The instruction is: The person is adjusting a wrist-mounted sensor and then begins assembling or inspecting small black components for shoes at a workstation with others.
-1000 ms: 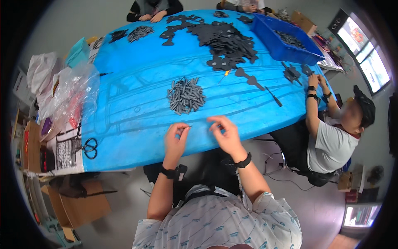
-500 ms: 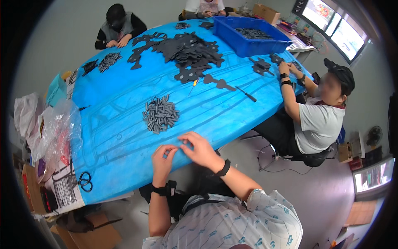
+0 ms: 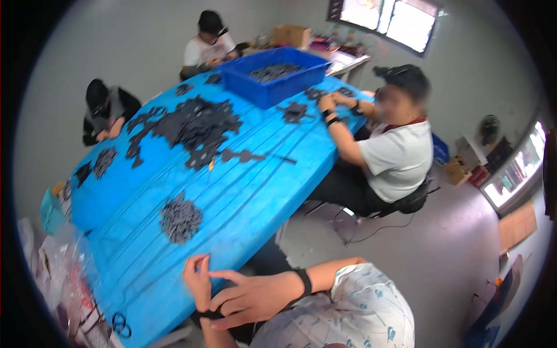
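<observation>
My left hand (image 3: pixel 198 282) is raised over the near edge of the blue-covered table (image 3: pixel 130 267), its fingers bent and tips drawn together; anything between them is too small to see. Across my left wrist lies my right hand (image 3: pixel 252 294), fingers apart, with nothing visible in it. Its fingers are at the black wrist strap (image 3: pixel 212 314) on my left arm; another black strap (image 3: pixel 304 282) circles my right wrist. The nearest thing on the table is a heap of short dark grey pieces (image 3: pixel 181 218), beyond my left hand.
A large pile of flat black cut pieces (image 3: pixel 197 124) covers the table's middle. Behind it stands a blue bin (image 3: pixel 264 93) of grey pieces. Black-handled scissors (image 3: pixel 120 325) lie at the near left, beside plastic bags (image 3: pixel 64 261). Three co-workers sit around the table, one at the right (image 3: pixel 394 151).
My view has swung to the right and up. My hands were side by side with fingertips nearly meeting; now my right hand has moved down across my left wrist and its fingers have spread.
</observation>
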### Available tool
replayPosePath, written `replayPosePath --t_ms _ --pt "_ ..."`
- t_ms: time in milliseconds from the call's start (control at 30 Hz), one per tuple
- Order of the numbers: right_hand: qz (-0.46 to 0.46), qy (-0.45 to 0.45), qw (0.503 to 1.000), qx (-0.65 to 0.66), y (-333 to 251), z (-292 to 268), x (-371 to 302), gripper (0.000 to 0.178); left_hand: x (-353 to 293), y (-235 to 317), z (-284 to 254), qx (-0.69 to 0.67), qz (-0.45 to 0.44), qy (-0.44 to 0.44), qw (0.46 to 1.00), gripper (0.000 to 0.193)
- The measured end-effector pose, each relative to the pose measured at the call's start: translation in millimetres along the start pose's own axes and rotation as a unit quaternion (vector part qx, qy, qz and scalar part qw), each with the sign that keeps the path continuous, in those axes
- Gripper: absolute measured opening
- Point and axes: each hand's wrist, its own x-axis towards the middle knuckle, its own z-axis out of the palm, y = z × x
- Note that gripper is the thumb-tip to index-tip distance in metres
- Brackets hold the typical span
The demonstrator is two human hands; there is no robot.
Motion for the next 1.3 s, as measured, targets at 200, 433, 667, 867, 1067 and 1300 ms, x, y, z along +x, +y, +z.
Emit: replayPosePath --t_ms 200,433,667,867,1067,1300 --pt "0.214 0.030 0.971 -0.103 85 -30 -28 0.017 2 7 3 0.016 0.031 -0.002 0.999 0.011" --pt "0.529 0.115 0.803 -0.248 264 -130 -99 0.022 7 3 3 -0.008 0.005 0.015 1.000 0.012" --pt "0.631 -0.027 0.730 -0.262 326 -117 -107 0.046 3 -7 1 -0.017 -0.008 0.026 0.999 0.012" --pt "0.681 -0.104 0.695 -0.209 348 -120 -104 0.045 3 1 2 0.017 -0.005 0.032 0.999 0.012" --pt "0.562 0.017 0.739 -0.370 329 -99 -115 0.042 8 3 -1 0.064 0.018 0.043 0.997 0.013" --pt "0.428 0.210 0.873 -0.104 222 -90 -107 0.027 85 74 -62 0.286 0.138 -0.010 0.948 0.056"
